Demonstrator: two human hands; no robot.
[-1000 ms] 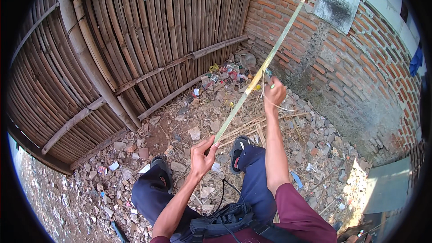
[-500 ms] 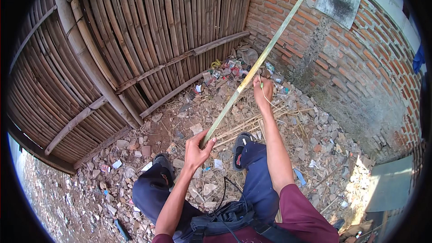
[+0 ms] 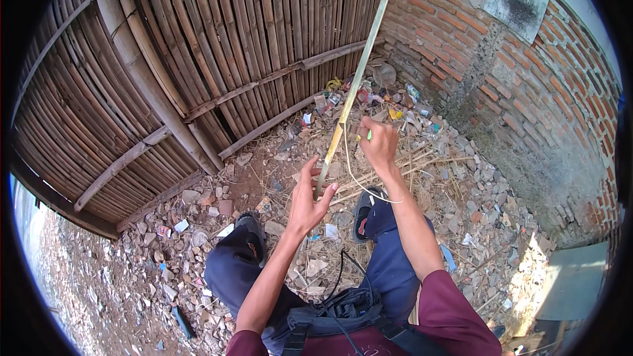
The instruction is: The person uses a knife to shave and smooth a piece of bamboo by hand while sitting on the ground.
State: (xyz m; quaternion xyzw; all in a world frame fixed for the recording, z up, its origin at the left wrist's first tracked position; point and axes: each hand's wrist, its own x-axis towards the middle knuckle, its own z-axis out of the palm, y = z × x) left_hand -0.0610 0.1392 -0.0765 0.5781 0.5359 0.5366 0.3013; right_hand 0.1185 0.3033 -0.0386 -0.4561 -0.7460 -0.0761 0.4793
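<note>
Between a bamboo-slat fence (image 3: 290, 13) and a brick wall (image 3: 455, 39), over rubble-strewn ground (image 3: 151, 277), a long split bamboo strip (image 3: 354, 88) slanted upward past the upper edge of the view; its lower end lay between the thumb and fingers of the left hand (image 3: 306, 201), which were spread loosely around it; whether they pressed on it could not be told. The right hand (image 3: 381, 145) was clenched on a small green-ended tool (image 3: 369, 134), perhaps a knife, blurred and just beside the strip's yellowish middle; a thin pale sliver (image 3: 359, 183) curled down from there toward the right forearm.

As to progress, the strip was already split long and flat, and the sliver looked only partly pared away, its upper end seemingly joined to the strip; how much paring was left could not be judged, with the far end out of sight.

No writing could be read; the coloured wrappers (image 3: 336, 97) by the fence were too small, and a faint print on the maroon shirt (image 3: 455, 316) was illegible.
</note>
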